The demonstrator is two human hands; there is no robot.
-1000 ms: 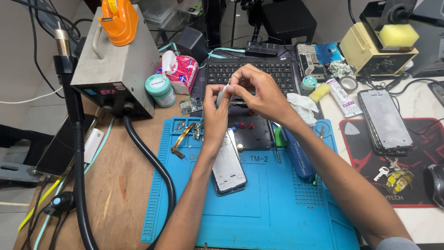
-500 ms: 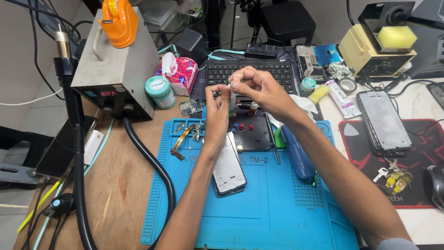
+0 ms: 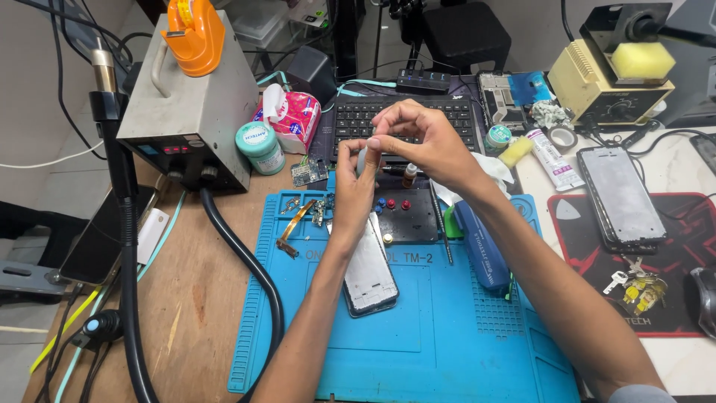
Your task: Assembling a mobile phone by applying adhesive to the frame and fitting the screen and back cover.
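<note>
From the head camera we see our left hand (image 3: 356, 179) and right hand (image 3: 421, 142) raised together, fingertips meeting. Our left fingers curl around a small grey rounded part (image 3: 362, 160); our right fingers (image 3: 382, 134) pinch closed at its top edge, though we cannot tell what they grip. Below our fingers a disassembled silver phone frame (image 3: 371, 269) lies on the blue silicone repair mat (image 3: 418, 328), a black keyboard (image 3: 358, 119) just beyond.
</note>
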